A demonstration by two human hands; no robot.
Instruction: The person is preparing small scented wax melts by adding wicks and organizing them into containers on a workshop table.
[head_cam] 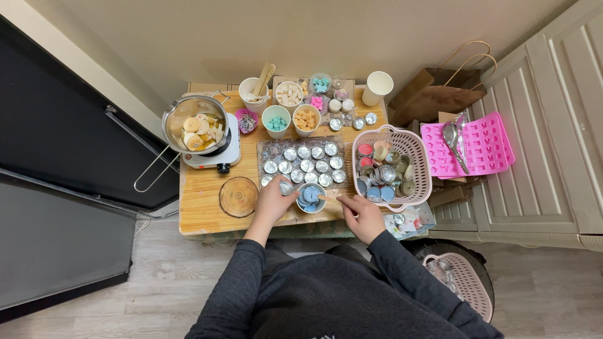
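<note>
Down from our head camera, we see our left hand (pixel 274 199) closed around a small silver tin (pixel 286 187), tilted at the near edge of the wooden table (pixel 201 216), just beside a white cup (pixel 310 198) filled with pale blue wax pieces. Our right hand (pixel 363 212) is curled shut on a thin wooden stick (pixel 329 199) whose tip reaches the cup's rim. Behind the cup, about eleven more empty silver tins (pixel 304 162) stand in rows on a foil-lined tray. Four cups sit further back: one holds wooden sticks (pixel 263 80), one white chunks (pixel 289 94), one teal pieces (pixel 276 122), one orange pieces (pixel 306 118). A steel pot (pixel 195 124) on a white hotplate holds yellow and white wax rounds. One round wood slice (pixel 239 196) lies near the left hand. To the right, a pink basket (pixel 422 164) holds tins with coloured fills, too jumbled to count, and a pink mould tray (pixel 487 145) carries a metal spoon (pixel 453 139).
</note>
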